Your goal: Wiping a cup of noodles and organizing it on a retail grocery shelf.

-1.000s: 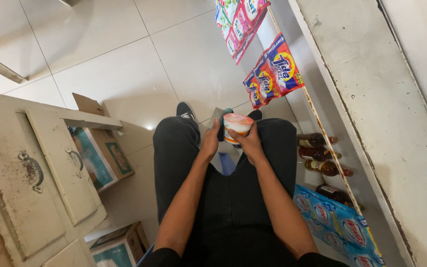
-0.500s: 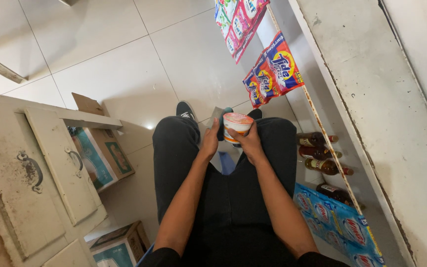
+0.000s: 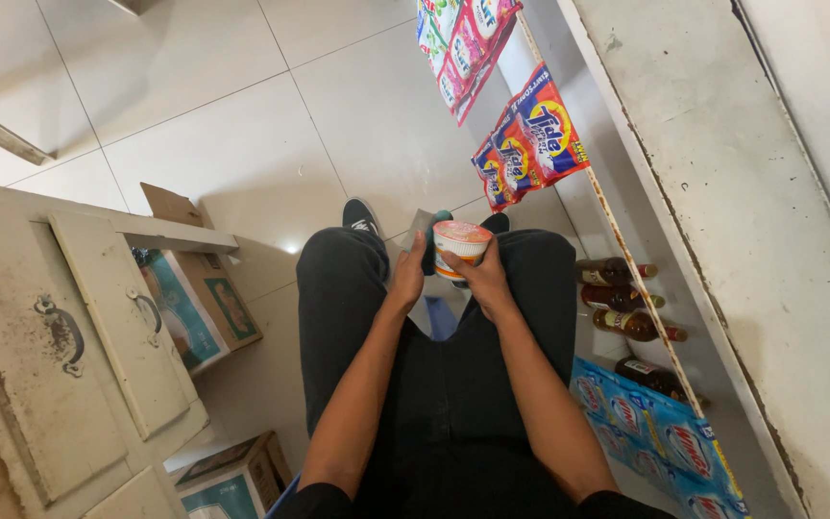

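I look down at my own lap in black trousers. My right hand [image 3: 480, 279] grips a small round cup [image 3: 459, 242] with a pinkish lid and an orange and white wall, held over my knees. My left hand [image 3: 409, 271] rests against the cup's left side and holds a teal cloth-like thing [image 3: 434, 240] beside it. Both forearms run down the middle of the view. My black shoes [image 3: 361, 217] stand on the tiled floor beyond the cup.
Hanging sachet strips [image 3: 528, 135] and a white shelf edge [image 3: 684, 183] are at right, with dark bottles [image 3: 626, 298] and blue packs [image 3: 665, 442] below. A worn cream cabinet [image 3: 60, 336] stands at left. Open cardboard boxes [image 3: 202, 288] sit on the floor beside it.
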